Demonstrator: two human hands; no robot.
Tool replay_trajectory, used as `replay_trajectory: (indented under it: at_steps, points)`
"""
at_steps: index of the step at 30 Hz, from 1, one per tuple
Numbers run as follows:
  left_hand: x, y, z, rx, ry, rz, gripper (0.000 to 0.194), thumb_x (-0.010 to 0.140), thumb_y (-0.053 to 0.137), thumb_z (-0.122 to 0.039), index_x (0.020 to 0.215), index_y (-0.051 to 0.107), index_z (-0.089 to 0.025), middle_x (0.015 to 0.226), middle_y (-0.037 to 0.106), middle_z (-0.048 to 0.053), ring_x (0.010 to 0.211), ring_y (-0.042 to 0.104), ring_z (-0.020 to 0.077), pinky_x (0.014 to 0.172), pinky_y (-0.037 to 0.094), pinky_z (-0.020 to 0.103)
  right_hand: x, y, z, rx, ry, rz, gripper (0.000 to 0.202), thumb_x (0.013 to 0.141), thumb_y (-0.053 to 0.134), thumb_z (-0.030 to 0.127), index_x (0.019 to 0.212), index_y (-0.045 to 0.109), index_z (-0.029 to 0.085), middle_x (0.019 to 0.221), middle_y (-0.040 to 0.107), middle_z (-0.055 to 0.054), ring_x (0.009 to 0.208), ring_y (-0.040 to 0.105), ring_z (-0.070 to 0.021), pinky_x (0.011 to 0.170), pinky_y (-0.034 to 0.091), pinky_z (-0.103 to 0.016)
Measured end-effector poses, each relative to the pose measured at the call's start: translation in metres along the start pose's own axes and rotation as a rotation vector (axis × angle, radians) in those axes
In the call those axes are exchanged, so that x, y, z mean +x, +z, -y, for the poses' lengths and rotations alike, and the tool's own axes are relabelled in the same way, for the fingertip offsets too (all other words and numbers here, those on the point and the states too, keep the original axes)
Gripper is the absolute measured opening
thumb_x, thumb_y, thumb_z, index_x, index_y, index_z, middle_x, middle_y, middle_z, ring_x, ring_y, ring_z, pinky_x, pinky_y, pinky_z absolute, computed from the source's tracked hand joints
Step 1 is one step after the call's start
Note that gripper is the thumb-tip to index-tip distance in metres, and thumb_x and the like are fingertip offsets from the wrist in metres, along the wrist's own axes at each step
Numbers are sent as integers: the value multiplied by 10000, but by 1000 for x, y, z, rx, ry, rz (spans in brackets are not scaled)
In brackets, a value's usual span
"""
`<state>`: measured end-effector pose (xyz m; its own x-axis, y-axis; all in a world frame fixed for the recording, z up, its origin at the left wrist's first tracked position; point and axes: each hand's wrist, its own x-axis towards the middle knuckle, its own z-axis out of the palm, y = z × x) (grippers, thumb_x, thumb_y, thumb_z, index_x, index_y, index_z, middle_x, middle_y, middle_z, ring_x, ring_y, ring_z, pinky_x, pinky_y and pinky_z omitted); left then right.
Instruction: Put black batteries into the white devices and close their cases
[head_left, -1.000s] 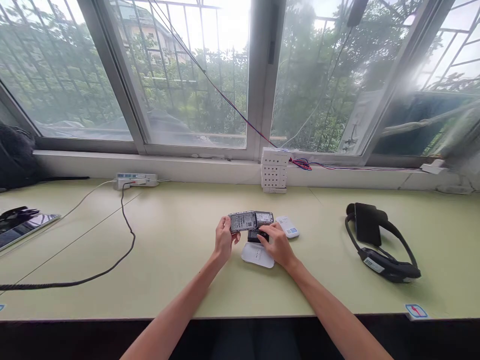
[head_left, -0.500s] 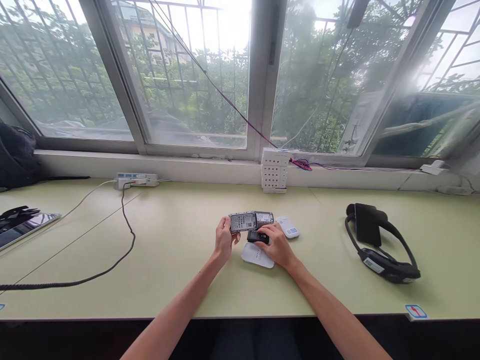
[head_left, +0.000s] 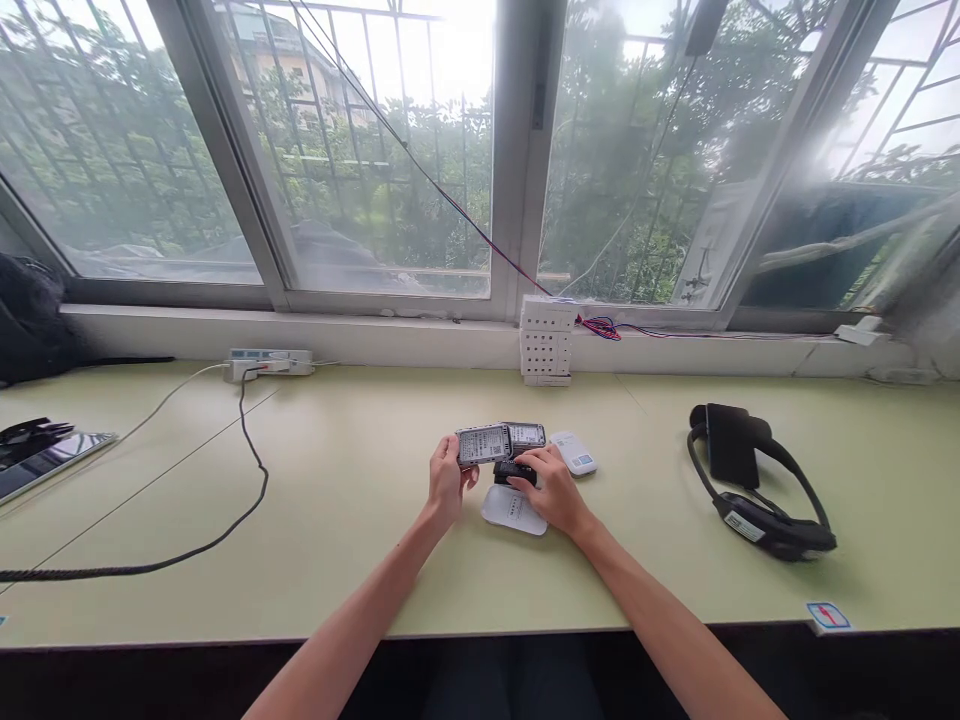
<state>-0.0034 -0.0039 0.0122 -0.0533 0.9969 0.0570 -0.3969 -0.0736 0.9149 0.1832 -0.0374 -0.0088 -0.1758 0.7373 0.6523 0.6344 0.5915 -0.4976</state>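
slight change of tilt seen on black block (head_left: 505, 472), likely a battery, in right hand (head_left: 559, 492); suggests small grip adjustment, little travel. fingers of right hand nearly closed, pinching block low over worktop (head_left: 337, 500), in front of devices. fingers of left hand (head_left: 445, 476) closed on near end of labelled device (head_left: 484, 444), label up, exact finger gap hidden. second device (head_left: 526, 436) just beside, overlapping in view; contact unclear. count: 2 dark-framed devices, 1 black block, 1 white cover (head_left: 514, 509) near right wrist, 1 white case (head_left: 574, 453) beyond right hand. off to right: 1 black headset (head_left: 780, 538), 1 dark slab (head_left: 733, 445) against it.
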Motion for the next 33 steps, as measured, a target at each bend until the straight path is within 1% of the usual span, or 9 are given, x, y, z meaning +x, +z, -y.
replay_trajectory:
  at_steps: [5, 16, 21, 28, 33]
  points:
    - [0, 1, -2, -21, -34, -25, 227, 870, 516, -403, 816, 463, -190, 605, 586, -20, 318, 433, 71, 306, 266, 183, 0, 0, -2, 12, 4, -21, 153, 895, 630, 283, 999, 709, 204, 930, 694, -73, 938, 570, -248, 844, 489, -401]
    - [-1, 1, -4, -22, -37, -23, 238, 855, 542, -411, 815, 464, -190, 588, 565, -30, 324, 439, 69, 315, 269, 178, 1, 2, -7, 37, -13, -26, 145, 915, 593, 244, 992, 713, 221, 923, 708, -64, 901, 565, -248, 799, 493, -394]
    - [-1, 1, -4, -20, -44, -46, 252, 847, 553, -423, 817, 462, -190, 589, 568, -28, 322, 441, 70, 311, 258, 177, 0, 1, -6, 40, -34, -38, 151, 929, 567, 263, 958, 710, 226, 880, 705, -62, 846, 568, -241, 753, 491, -379]
    - [0, -1, -4, -41, -25, -104, 242, 850, 546, -416, 820, 459, -191, 575, 560, -33, 319, 431, 71, 313, 263, 186, 1, -4, 0, 138, -21, -125, 167, 945, 537, 292, 927, 685, 217, 857, 697, -59, 819, 589, -224, 740, 497, -360]
    - [2, -2, -3, -51, -30, -136, 261, 843, 550, -434, 820, 460, -191, 550, 551, -33, 312, 423, 73, 308, 257, 189, 1, -8, 4, 171, 3, -220, 188, 955, 514, 311, 966, 685, 232, 931, 709, -66, 846, 636, -217, 736, 520, -349]
